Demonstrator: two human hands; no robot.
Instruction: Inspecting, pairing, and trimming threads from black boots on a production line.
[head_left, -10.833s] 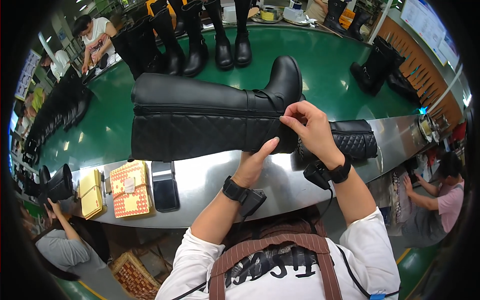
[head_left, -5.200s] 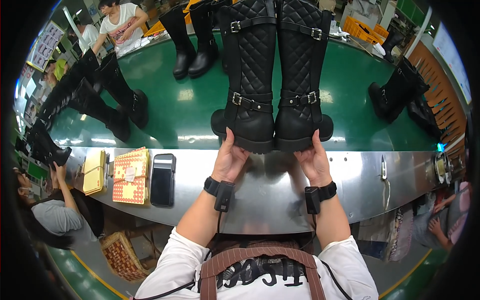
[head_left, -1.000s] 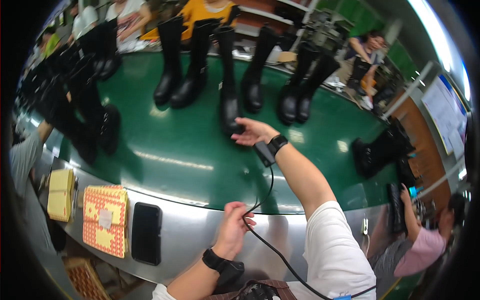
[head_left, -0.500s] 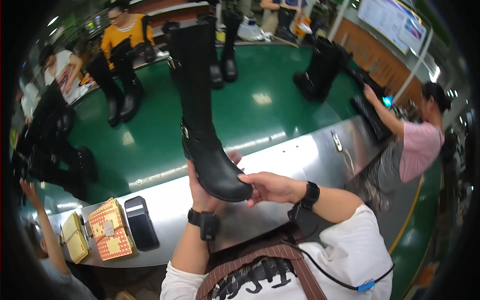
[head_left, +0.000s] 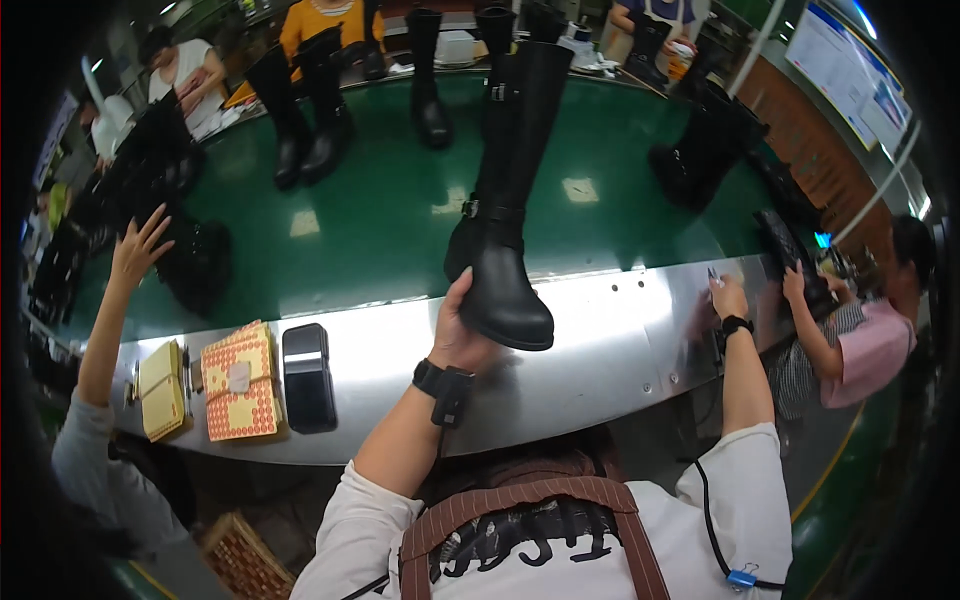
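Note:
A tall black buckled boot (head_left: 497, 285) stands tilted in the air above the metal ledge, its shaft leaning up and away. My left hand (head_left: 462, 335) is shut on it from below, thumb on the side of the foot and the other fingers under the sole. Far to the right, my right hand (head_left: 729, 298) is down at the ledge with its fingers bent together around a small pale hand tool (head_left: 712, 273). Only the tip of that tool shows; my fingers cover the rest.
A green work surface (head_left: 380, 240) carries several black boots (head_left: 325, 130). On the metal ledge (head_left: 590, 375) lie a black phone (head_left: 309, 378) and banded card stacks (head_left: 240, 385). At left a co-worker's arm (head_left: 105, 320) reaches over; a person in pink (head_left: 870, 345) handles a boot at right.
My right hand has left the boot's toe and gone right to the pale tool on the ledge. The boot, now in my left hand alone, sits further right in view with its shaft leaning right.

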